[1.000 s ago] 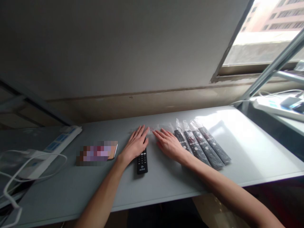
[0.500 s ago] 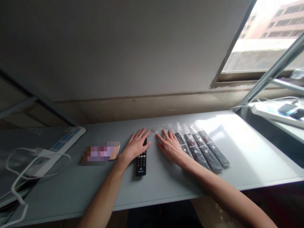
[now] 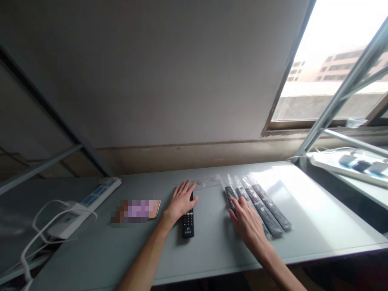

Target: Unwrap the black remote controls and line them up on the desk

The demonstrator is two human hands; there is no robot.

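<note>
With the left hand (image 3: 181, 202) spread over the bare remote (image 3: 188, 226), the right hand (image 3: 247, 223), flat half a second ago, now curls at the nearest bagged remote (image 3: 229, 193), right of the bare remote, apparently shifting work there, any pinch unclear.

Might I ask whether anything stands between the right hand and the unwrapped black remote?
Nothing visible stands between the right hand and the near end of the unwrapped black remote, but the left hand partly covers its far end.
</note>
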